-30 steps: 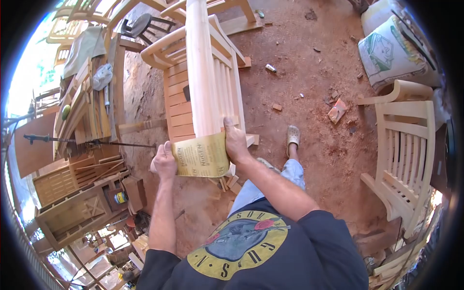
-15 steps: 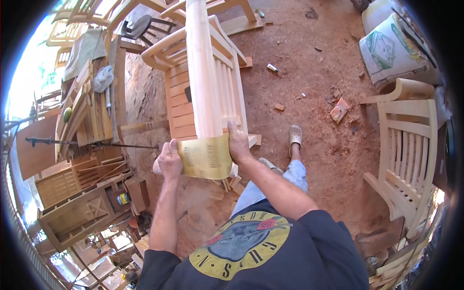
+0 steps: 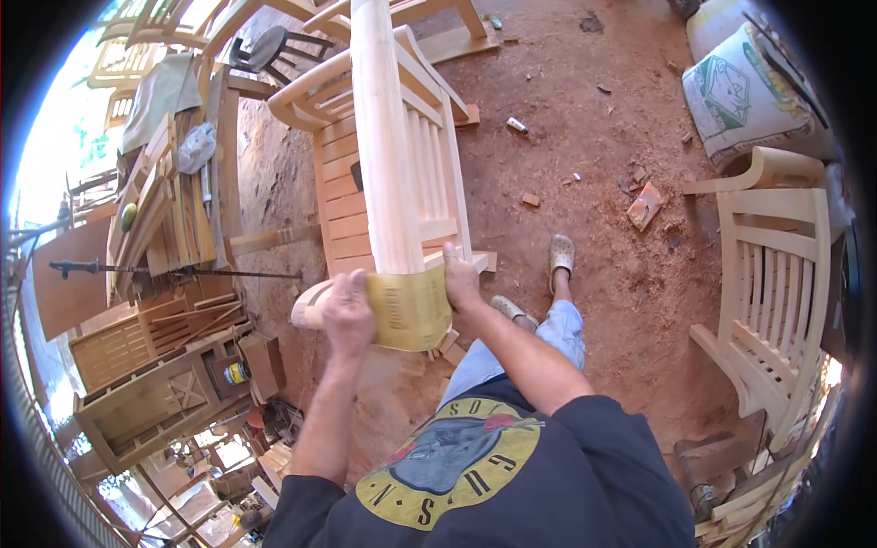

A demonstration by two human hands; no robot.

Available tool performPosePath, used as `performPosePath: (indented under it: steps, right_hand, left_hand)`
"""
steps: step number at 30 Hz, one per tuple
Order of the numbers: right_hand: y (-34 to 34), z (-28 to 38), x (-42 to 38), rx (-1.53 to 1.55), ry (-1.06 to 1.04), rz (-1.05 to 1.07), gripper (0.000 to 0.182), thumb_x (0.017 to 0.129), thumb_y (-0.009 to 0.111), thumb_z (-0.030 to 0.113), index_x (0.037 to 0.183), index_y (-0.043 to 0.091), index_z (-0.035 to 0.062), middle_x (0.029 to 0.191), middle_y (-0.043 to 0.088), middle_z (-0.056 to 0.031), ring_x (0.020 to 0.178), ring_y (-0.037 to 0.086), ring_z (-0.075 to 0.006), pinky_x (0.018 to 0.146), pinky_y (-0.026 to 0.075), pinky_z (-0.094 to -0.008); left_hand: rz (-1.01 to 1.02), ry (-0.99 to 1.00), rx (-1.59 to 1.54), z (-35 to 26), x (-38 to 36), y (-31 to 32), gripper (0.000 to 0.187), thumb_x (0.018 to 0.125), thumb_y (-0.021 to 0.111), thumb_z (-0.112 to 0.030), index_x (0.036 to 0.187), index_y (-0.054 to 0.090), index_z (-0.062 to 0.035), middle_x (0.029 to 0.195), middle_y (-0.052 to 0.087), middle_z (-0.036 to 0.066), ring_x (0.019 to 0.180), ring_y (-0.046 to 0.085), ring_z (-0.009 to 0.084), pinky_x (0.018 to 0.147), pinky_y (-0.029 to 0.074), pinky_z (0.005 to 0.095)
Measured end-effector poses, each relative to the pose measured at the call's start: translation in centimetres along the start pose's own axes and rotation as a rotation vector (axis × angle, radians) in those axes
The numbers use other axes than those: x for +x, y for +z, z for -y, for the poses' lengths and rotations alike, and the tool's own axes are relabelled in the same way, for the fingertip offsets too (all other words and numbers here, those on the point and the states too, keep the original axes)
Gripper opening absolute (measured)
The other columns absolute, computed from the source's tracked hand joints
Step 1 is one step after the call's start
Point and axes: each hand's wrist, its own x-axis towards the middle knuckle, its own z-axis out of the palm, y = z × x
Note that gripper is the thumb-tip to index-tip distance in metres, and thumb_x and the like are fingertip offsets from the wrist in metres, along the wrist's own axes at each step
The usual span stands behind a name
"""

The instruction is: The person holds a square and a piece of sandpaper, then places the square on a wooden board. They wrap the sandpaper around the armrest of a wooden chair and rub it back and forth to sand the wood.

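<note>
Bowed more and shifted rightward since the earlier frame, together with the left hand (image 3: 350,315): the yellow sandpaper sheet (image 3: 408,310). Spread widest of all, under everything, with shavings and offcuts scattered over it: reddish ground (image 3: 621,320). Standing on it ahead, with slats running crosswise: a wooden seat (image 3: 343,205). Running lengthwise along the right side of that seat: a pale, broad rail (image 3: 388,173), with the sandpaper sheet across its near end. At far right, with upright back slats: a wooden chair (image 3: 795,274). Toward the lower left: a wooden cabinet (image 3: 155,397). Behind the chair, near the upper right: a printed sack (image 3: 740,91). Beyond the far left corner of the seat: a dark stool (image 3: 269,46).

Gripping the sheet's left edge with fingers curled tight, slightly blurred: the left hand. Pinching its right edge between thumb and fingers, thumb pointing up beside the rail: the right hand (image 3: 464,281). On the ground to the right of the seat's near end: a pale clog (image 3: 562,253), worn on a foot. Farther right, among shavings: an orange packet (image 3: 646,205). Well apart from the seat's right edge: a small white tube (image 3: 518,125).
</note>
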Motion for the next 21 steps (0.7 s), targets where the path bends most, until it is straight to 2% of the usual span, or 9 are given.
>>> performPosePath:
  steps: [1,4,5,7,8,10,13,17,21]
  right_hand:
    - [-0.3,-1.6,0.7,-0.086,0.056,-0.005,0.075,0.099,0.048,0.06,0.107,0.067,-0.0121,0.099,0.07,-0.0263,0.095,0.065,-0.032,0.087,0.048,-0.0399]
    - [0.6,-3.1,1.6,-0.093,0.088,-0.081,0.077,0.098,0.047,0.062,0.11,0.067,-0.0114,0.104,0.069,-0.0302,0.102,0.066,-0.0367,0.09,0.049,-0.0406]
    - [1.1,-2.3,1.2,-0.057,0.09,-0.06,0.076,0.099,0.047,0.062,0.107,0.068,-0.011,0.097,0.069,-0.0285,0.096,0.066,-0.0341,0.088,0.049,-0.0401]
    - [2.2,2.4,-2.1,0.179,-0.097,0.021,0.076,0.099,0.047,0.061,0.106,0.068,-0.0109,0.093,0.069,-0.0269,0.092,0.064,-0.0324,0.087,0.049,-0.04]
    - [2.4,3.8,-2.9,0.301,-0.188,0.058,0.076,0.099,0.046,0.061,0.105,0.069,-0.0108,0.091,0.069,-0.0261,0.089,0.063,-0.0315,0.086,0.049,-0.04]
    - [2.1,1.3,-0.9,0.188,-0.126,0.044,0.074,0.1,0.046,0.061,0.105,0.07,-0.0087,0.087,0.068,-0.0233,0.085,0.061,-0.0297,0.085,0.049,-0.0399]
    - [0.3,-3.3,1.6,-0.131,-0.039,-0.089,0.075,0.098,0.045,0.064,0.1,0.071,-0.006,0.086,0.069,-0.0245,0.087,0.065,-0.0312,0.085,0.049,-0.0421]
    - [0.8,-1.0,0.2,-0.098,0.11,-0.074,0.079,0.098,0.045,0.065,0.104,0.069,-0.0101,0.092,0.071,-0.0244,0.09,0.066,-0.0319,0.085,0.049,-0.0422]
    - [2.4,3.2,-2.9,0.174,-0.164,0.076,0.078,0.1,0.043,0.063,0.101,0.068,-0.0118,0.092,0.071,-0.0241,0.09,0.066,-0.0326,0.083,0.049,-0.0423]
  left_hand:
    - [0.008,0.064,-0.008,0.1,-0.5,0.7,0.04,0.103,0.056,-0.033,0.078,0.056,-0.0021,0.063,0.053,0.019,0.055,0.046,0.0289,0.055,0.041,0.0417]
    - [-0.01,0.024,0.063,0.0,-0.3,0.6,0.043,0.104,0.054,-0.037,0.077,0.055,-0.0028,0.063,0.052,0.019,0.054,0.047,0.028,0.055,0.041,0.042]
    - [-0.02,-0.04,0.092,1.5,0.8,-0.1,0.044,0.104,0.053,-0.038,0.077,0.055,-0.003,0.063,0.053,0.019,0.054,0.046,0.0279,0.055,0.041,0.042]
    - [-0.031,-0.192,0.159,6.6,2.1,-1.8,0.046,0.104,0.052,-0.041,0.077,0.054,-0.0034,0.063,0.053,0.018,0.054,0.046,0.0279,0.055,0.041,0.0421]
    - [-0.023,-0.148,0.2,7.7,1.6,-1.5,0.047,0.104,0.051,-0.042,0.077,0.053,-0.0032,0.062,0.052,0.018,0.053,0.046,0.0279,0.055,0.041,0.0422]
    - [-0.011,-0.04,0.274,9.0,1.4,-1.2,0.049,0.104,0.05,-0.044,0.077,0.052,-0.0029,0.061,0.052,0.017,0.053,0.045,0.0278,0.055,0.042,0.0423]
    - [0.029,0.028,0.024,-1.5,-0.6,0.3,0.047,0.105,0.05,-0.041,0.078,0.052,-0.0029,0.059,0.048,0.014,0.053,0.045,0.0255,0.055,0.042,0.0418]
    - [-0.059,-0.029,0.009,0.3,0.0,0.1,0.041,0.104,0.054,-0.035,0.078,0.052,-0.0032,0.059,0.047,0.013,0.053,0.045,0.0226,0.053,0.041,0.0388]
    - [-0.035,-0.14,0.233,6.7,2.1,-2.7,0.039,0.103,0.057,-0.032,0.077,0.053,-0.0035,0.059,0.048,0.013,0.053,0.045,0.0222,0.053,0.041,0.0379]
